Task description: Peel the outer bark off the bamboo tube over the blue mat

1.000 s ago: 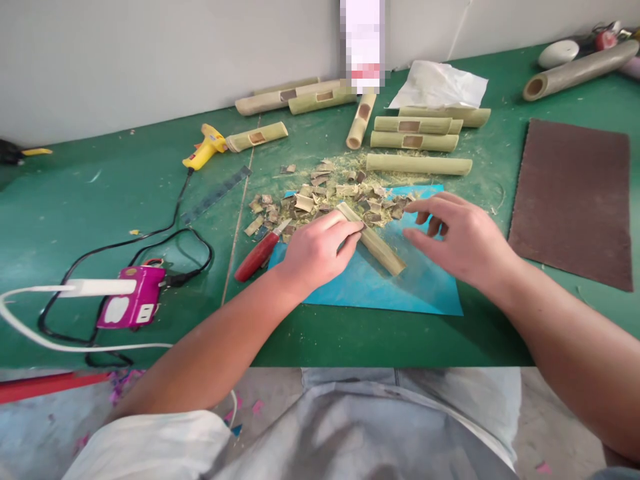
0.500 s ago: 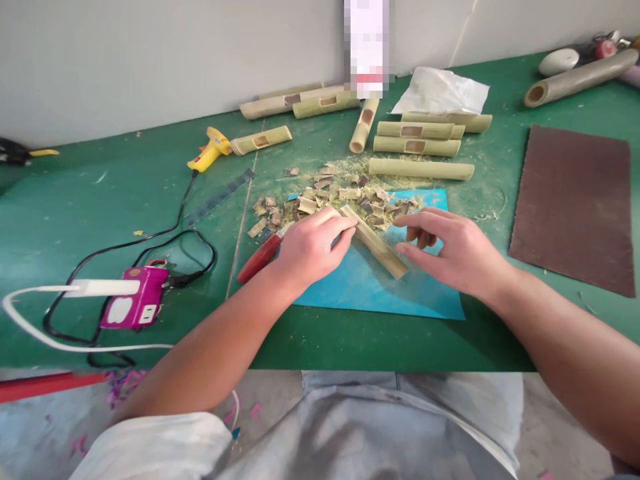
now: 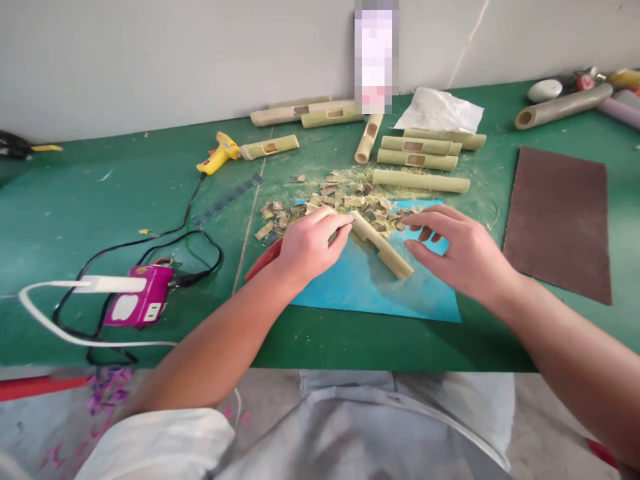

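Observation:
My left hand (image 3: 311,245) pinches the upper end of a bamboo tube (image 3: 393,255) between thumb and fingers. The tube lies slantwise over a blue sheet (image 3: 335,283), a notch showing along its left edge. To the right of the tube, my right hand (image 3: 453,248) is open, thumb and fingers apart, its fingertips close to the bamboo chips (image 3: 377,217). I see nothing held in it. Partly behind my left hand and wrist lies a red-handled tool (image 3: 264,259); its working end is hidden.
Several bamboo tubes (image 3: 421,181) lie at the back, some with cut windows. A yellow glue gun (image 3: 220,155) rests at the left, its cord running towards a magenta power strip (image 3: 143,293). A brown sheet (image 3: 557,223) lies right, white paper (image 3: 440,110) behind.
The bamboo tube has rolled a little, so its notch now shows on the left edge. Both hands keep nearly the same pose. The whole view has shifted slightly.

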